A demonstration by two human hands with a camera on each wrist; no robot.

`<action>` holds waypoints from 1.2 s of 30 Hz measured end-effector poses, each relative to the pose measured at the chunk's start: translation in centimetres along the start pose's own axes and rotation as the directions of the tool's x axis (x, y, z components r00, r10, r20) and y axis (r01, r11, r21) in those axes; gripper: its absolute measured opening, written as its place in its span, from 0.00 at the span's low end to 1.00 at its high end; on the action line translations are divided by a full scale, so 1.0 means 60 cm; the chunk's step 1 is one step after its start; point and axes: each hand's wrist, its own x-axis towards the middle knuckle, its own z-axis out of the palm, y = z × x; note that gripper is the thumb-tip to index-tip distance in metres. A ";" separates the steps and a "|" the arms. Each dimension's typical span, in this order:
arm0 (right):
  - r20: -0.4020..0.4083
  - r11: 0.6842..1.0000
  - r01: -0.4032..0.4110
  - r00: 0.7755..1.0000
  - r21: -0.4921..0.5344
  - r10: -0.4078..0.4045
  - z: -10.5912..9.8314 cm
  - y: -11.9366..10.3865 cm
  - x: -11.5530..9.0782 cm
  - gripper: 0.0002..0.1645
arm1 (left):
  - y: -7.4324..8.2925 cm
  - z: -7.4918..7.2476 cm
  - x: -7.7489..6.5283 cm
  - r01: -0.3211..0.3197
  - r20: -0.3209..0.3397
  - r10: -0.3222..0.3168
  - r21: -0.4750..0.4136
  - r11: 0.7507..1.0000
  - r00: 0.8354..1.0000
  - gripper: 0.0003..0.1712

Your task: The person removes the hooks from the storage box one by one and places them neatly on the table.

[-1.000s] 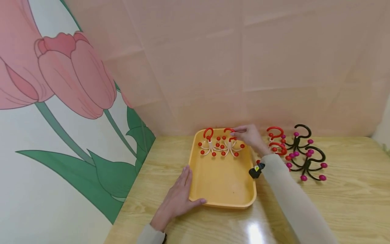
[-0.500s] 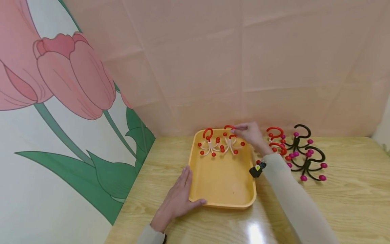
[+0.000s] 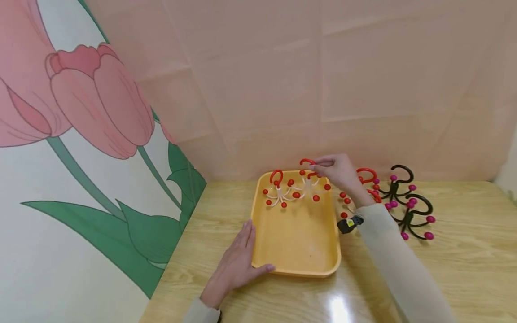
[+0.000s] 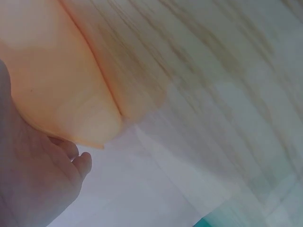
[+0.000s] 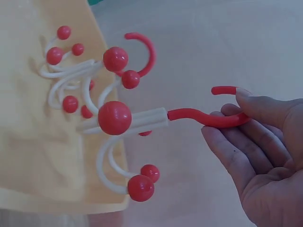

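My right hand (image 3: 341, 175) pinches the red hook of a white multi-arm hanger with red ball tips (image 5: 142, 120) between thumb and fingers. That hanger is raised over the far right part of a yellow tray (image 3: 296, 242), arms hanging downward in the head view. A matching hanger (image 3: 279, 194) stands inside the tray at the far left. My left hand (image 3: 236, 260) lies along the tray's near left corner, fingers straight against the side and thumb at the front rim. In the left wrist view, the palm (image 4: 38, 175) shows beside the tray corner (image 4: 94, 123).
Right of the tray, more red-hooked hangers (image 3: 366, 172) stand on the wooden table (image 3: 464, 269), partly behind my right wrist. Beyond them are two black hangers (image 3: 409, 218) with magenta ball tips. A beige cloth (image 3: 282, 89) hangs behind; a tulip-painted wall (image 3: 101, 179) borders the left.
My right hand has moved up and slightly to the right, lifting the hanger away from the one standing in the tray. The left hand stays in place.
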 end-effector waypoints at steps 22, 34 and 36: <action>-0.036 0.989 -0.027 0.999 -0.146 0.022 -0.103 -0.064 -0.136 0.31 | 0.002 -0.001 0.003 0.002 0.004 -0.002 0.014 1.000 1.000 0.74; -0.019 0.985 -0.005 1.000 -0.174 0.002 -0.150 -0.025 -0.224 0.22 | 0.000 0.001 0.005 -0.008 -0.002 0.008 0.035 0.999 1.000 0.75; -0.015 0.984 -0.028 1.000 -0.176 0.026 -0.155 -0.015 -0.237 0.23 | 0.000 0.002 0.004 -0.007 0.000 0.007 0.030 1.000 1.000 0.75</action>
